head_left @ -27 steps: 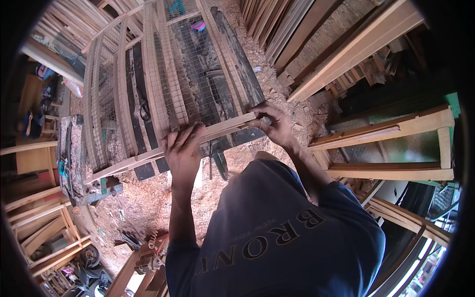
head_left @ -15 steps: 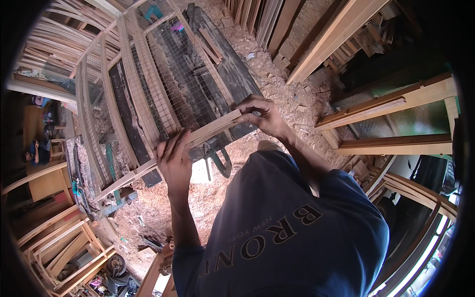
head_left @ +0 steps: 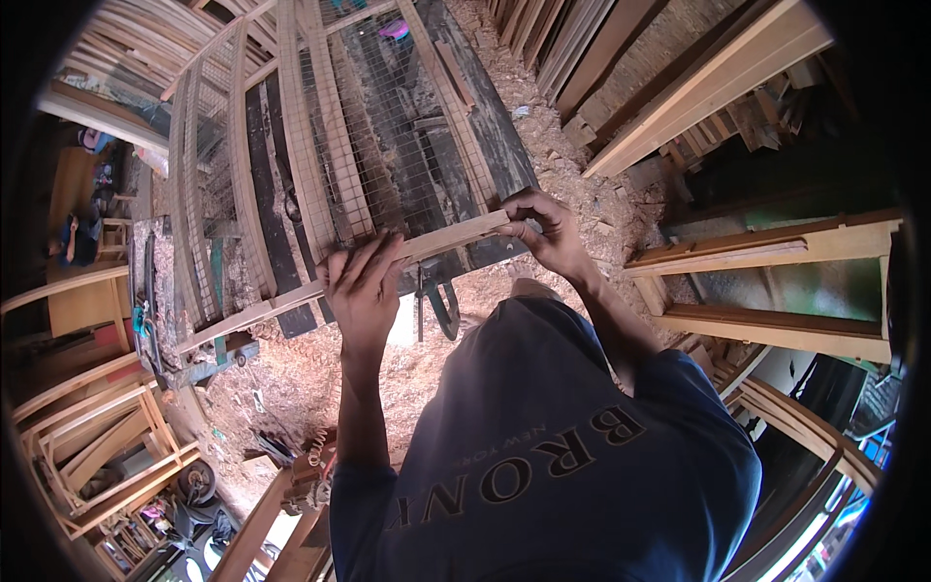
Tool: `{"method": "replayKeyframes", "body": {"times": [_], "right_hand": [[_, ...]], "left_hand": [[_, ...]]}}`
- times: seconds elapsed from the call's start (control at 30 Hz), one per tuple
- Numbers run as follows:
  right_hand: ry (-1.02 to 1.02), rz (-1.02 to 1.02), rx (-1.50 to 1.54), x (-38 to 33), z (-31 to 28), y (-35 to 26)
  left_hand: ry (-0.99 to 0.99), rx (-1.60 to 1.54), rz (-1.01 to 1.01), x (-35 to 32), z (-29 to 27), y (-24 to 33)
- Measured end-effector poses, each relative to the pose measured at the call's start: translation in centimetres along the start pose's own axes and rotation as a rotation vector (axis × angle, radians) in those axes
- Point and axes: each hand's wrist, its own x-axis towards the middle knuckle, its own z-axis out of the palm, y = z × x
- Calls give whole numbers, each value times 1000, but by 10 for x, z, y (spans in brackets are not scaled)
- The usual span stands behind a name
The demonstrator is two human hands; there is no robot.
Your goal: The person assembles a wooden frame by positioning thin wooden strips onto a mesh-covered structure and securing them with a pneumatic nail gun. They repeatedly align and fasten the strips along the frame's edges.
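A long wooden frame with wire mesh [head_left: 373, 131] stretched across its slats lies over a dark, worn workbench [head_left: 493, 121]. Both of my hands grip its near end rail [head_left: 451, 239]. My left hand [head_left: 361, 291] is closed over the rail around its middle, fingers on top. At the rail's right end, my right hand [head_left: 545, 231] pinches the corner between thumb and fingers. Below the rail, between my hands, a dark green clamp [head_left: 445, 312] hangs at the bench edge. The undersides of both grips are hidden.
Sawdust and shavings [head_left: 291, 388] cover the floor. Timber boards [head_left: 703, 87] lean at the upper right, near a wooden door or window frame [head_left: 776, 330]. More wooden frames [head_left: 107, 446] are stacked at the lower left. A pink object [head_left: 395, 30] and a loose strip [head_left: 454, 76] lie on the bench.
The whole view has turned a little, so the bench and mesh frame sit further right in the picture. Both hands keep the same hold on the rail.
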Motion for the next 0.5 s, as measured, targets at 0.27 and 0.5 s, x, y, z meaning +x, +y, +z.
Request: {"method": "replayKeyframes", "body": {"times": [0.27,0.5], "right_hand": [[-74,193,92,-5,3,-13],[-105,7,-330,8,-2,-42]], "left_hand": [[47,38,-8,-7,7,-1],[70,44,9,-4,8,-1]]}}
